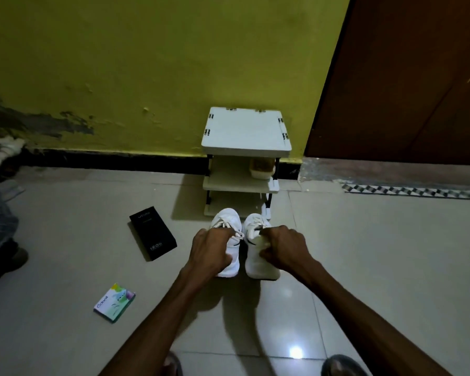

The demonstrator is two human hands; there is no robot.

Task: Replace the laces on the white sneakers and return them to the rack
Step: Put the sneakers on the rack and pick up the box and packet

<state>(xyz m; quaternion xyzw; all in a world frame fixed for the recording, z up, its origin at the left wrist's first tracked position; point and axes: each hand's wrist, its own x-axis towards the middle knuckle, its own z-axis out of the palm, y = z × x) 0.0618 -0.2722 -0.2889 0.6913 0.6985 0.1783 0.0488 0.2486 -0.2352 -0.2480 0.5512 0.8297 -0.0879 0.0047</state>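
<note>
**A:** Where do we stand with the shoes?

**B:** The left sneaker (pixel 226 217) and the right sneaker (pixel 259 264) sit side by side on the floor (pixel 364 253), just in front of the rack (pixel 246 131). Our left hand (pixel 210 249) is curled over the one and our right hand (pixel 284 246) round the other, each gripping the upper by the laces (pixel 238 235).

**A:** Laces done, then?

**B:** Both look threaded in white (new or old, we cannot tell). We judge we are either at the very start or about to put them back.

**A:** And next?

**B:** If they are finished, we lift the pair together and slide it onto a free shelf. The middle one already holds a tan object (pixel 262 169) at its right. If not, we must first free a lace end. The black box (pixel 153 236) and the small green carton (pixel 114 302) lie well to the left, out of our way.
</note>
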